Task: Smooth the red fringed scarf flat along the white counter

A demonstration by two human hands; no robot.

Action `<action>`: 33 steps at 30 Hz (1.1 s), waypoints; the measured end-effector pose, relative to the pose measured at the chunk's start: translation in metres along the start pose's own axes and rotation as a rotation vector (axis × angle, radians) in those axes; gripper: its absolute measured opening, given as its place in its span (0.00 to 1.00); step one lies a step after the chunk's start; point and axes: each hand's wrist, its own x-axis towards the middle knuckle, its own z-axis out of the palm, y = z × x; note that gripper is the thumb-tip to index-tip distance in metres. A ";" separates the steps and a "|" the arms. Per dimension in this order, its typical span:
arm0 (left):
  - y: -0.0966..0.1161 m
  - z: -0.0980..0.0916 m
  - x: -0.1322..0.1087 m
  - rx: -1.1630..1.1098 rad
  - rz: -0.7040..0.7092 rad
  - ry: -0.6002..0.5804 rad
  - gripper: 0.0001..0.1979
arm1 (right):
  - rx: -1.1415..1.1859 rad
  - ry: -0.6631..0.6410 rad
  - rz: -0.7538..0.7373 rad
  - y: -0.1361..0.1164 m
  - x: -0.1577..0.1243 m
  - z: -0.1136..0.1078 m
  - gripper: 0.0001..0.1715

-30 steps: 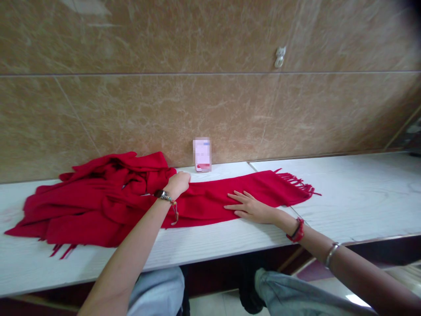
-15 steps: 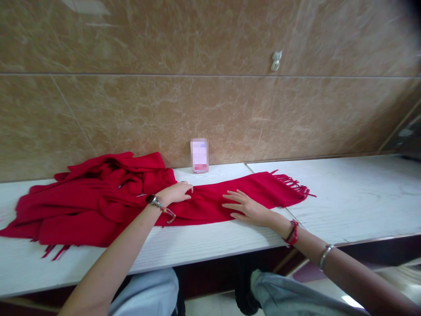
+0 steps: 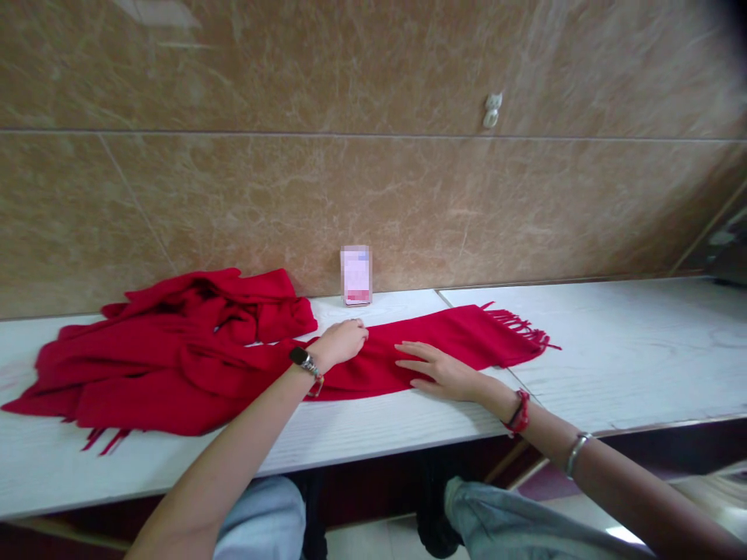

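A long red scarf (image 3: 455,336) with a fringed end stretches along the white counter, flat at the right and heaped in loose folds at the left. On its middle part, near the back edge, rests my left hand (image 3: 341,344), fingers curled in and closed on the cloth. My right hand (image 3: 443,372) lies on the flat stretch to the right, fingers spread and palm down, pressing on the fabric without gripping it. Some fringe also hangs out from under the front of the heap.
A phone-like object (image 3: 356,275) with a blurred face leans against the brown marbled wall (image 3: 262,194) behind the scarf. A small white cat-shaped hook (image 3: 492,110) is fixed higher up. The white counter (image 3: 618,350) ends in a front edge above my knees.
My left hand has moved right along the scarf, toward my right hand, and its fingers have curled in more. My right hand stays in place, and the fringed end has not moved.
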 end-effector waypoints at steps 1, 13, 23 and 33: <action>0.006 0.001 0.007 -0.015 0.020 -0.033 0.16 | -0.010 0.024 -0.006 -0.001 0.000 -0.001 0.21; 0.012 0.008 0.026 -0.228 -0.087 -0.492 0.30 | 0.133 0.030 -0.020 0.002 -0.003 0.002 0.16; 0.018 0.005 0.013 -0.182 -0.100 -0.398 0.43 | 0.061 0.212 0.049 0.004 -0.005 -0.002 0.13; 0.017 -0.014 -0.056 0.064 0.163 -0.024 0.13 | 0.045 0.070 -0.007 0.001 -0.004 -0.001 0.16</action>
